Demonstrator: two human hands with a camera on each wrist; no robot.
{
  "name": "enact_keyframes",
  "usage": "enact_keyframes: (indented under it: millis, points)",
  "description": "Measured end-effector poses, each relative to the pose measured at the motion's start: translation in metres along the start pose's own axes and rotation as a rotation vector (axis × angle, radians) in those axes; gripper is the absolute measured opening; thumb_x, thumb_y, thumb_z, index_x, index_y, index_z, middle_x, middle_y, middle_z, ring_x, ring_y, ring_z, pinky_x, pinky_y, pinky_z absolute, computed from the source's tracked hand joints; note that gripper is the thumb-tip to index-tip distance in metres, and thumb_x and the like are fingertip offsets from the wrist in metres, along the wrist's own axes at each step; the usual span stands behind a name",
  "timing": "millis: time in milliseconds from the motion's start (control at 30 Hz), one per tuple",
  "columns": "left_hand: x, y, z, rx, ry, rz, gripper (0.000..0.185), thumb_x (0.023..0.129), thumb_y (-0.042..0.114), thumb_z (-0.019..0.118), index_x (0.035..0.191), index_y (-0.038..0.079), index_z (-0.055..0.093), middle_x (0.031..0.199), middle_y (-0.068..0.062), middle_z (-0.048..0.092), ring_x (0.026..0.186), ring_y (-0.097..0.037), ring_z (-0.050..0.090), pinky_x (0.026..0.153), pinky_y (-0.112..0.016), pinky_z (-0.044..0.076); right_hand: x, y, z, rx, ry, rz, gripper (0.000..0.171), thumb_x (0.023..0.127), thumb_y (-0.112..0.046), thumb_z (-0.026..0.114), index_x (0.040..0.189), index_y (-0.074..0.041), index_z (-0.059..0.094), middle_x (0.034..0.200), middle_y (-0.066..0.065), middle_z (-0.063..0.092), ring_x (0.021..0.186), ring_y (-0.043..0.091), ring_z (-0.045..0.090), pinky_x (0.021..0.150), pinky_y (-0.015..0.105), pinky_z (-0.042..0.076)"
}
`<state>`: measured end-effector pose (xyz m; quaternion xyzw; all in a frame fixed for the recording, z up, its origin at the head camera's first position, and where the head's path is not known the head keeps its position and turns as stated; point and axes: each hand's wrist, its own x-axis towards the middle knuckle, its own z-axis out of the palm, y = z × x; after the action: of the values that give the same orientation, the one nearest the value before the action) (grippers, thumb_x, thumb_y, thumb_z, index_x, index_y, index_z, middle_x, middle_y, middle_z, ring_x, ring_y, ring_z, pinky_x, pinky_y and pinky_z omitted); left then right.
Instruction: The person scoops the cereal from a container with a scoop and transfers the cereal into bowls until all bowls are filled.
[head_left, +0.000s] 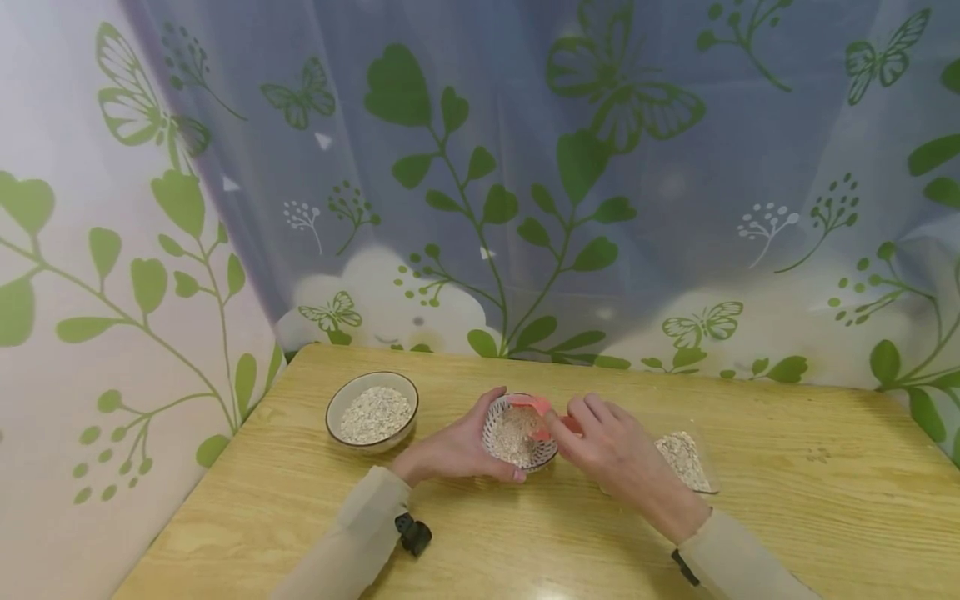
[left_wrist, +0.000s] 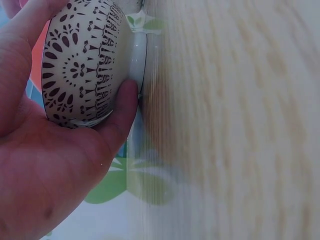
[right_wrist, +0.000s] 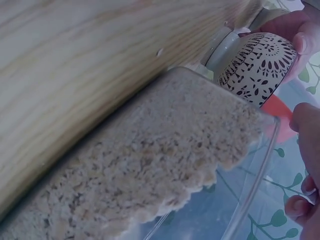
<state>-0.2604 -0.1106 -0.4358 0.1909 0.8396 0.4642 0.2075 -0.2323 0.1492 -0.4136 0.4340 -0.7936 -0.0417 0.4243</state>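
Note:
My left hand (head_left: 457, 446) holds a small patterned bowl (head_left: 491, 427) with oat flakes inside, thumb along the near side and fingers on the far side. The bowl's dark petal pattern (left_wrist: 75, 70) shows in the left wrist view, with a fingertip against its foot. In my right hand (head_left: 603, 433) is a red scoop (head_left: 531, 403), gripped over the bowl; part of it is hidden by the fingers. A clear container (right_wrist: 252, 200) of oats (right_wrist: 130, 175) sits under the right forearm and fills much of the right wrist view.
To the left stands a larger bowl (head_left: 411, 396) of oat flakes (head_left: 375, 414). Everything rests on a wooden table (head_left: 480, 533). A few flakes (head_left: 817, 455) lie at the right. Behind the table hangs a leaf-and-butterfly curtain (head_left: 480, 167).

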Motion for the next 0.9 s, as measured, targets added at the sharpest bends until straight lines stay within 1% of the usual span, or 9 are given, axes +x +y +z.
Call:
enact_keyframes:
  millis: [267,400,633,767,900]
  points:
    - [-0.0003,0.0001,0.0004,0.008,0.001,-0.006,0.13,0.072,0.043,0.091,0.166,0.025,0.003,0.166,-0.017,0.028,0.147,-0.035,0.039,0.12,-0.058,0.033,0.0003,0.0016,-0.001,0.001,0.063,-0.026,0.046,0.113,-0.011,0.022,0.113,-0.009,0.068,0.084,0.005,0.054,0.071,0.018,0.048,0.056,0.025,0.049]
    - [0.0,-0.0004,0.0008,0.01,0.001,-0.006,0.131,0.071,0.043,0.091,0.166,0.025,0.003,0.167,-0.016,0.027,0.147,-0.035,0.039,0.12,-0.059,0.033,-0.0002,0.002,-0.0013,0.0,0.069,-0.03,0.044,0.112,-0.008,0.023,0.116,-0.009,0.067,0.084,0.005,0.053,0.071,0.019,0.047,0.055,0.025,0.047]
    - [-0.0008,0.0003,0.001,0.026,0.002,-0.012,0.132,0.071,0.045,0.091,0.166,0.025,0.002,0.169,-0.016,0.023,0.151,-0.035,0.033,0.121,-0.06,0.03,-0.0002,0.0017,-0.002,-0.017,0.065,-0.037,0.044,0.112,-0.004,0.025,0.118,-0.01,0.068,0.084,0.006,0.053,0.071,0.02,0.046,0.055,0.026,0.046]
    - [-0.0004,0.0004,0.0009,0.009,-0.001,-0.008,0.132,0.071,0.044,0.091,0.165,0.023,0.001,0.168,-0.018,0.025,0.149,-0.035,0.036,0.121,-0.06,0.031,0.0007,0.0014,-0.0028,-0.021,0.064,-0.04,0.045,0.111,-0.003,0.024,0.117,-0.009,0.068,0.085,0.006,0.053,0.072,0.02,0.047,0.056,0.026,0.048]
    - [-0.0002,-0.0001,0.0009,-0.004,-0.002,0.002,0.132,0.071,0.042,0.092,0.165,0.022,0.001,0.168,-0.018,0.025,0.149,-0.036,0.036,0.121,-0.061,0.03,0.0007,0.0013,-0.0032,-0.026,0.071,-0.042,0.045,0.111,-0.002,0.025,0.115,-0.009,0.068,0.085,0.006,0.054,0.072,0.02,0.048,0.057,0.026,0.049]
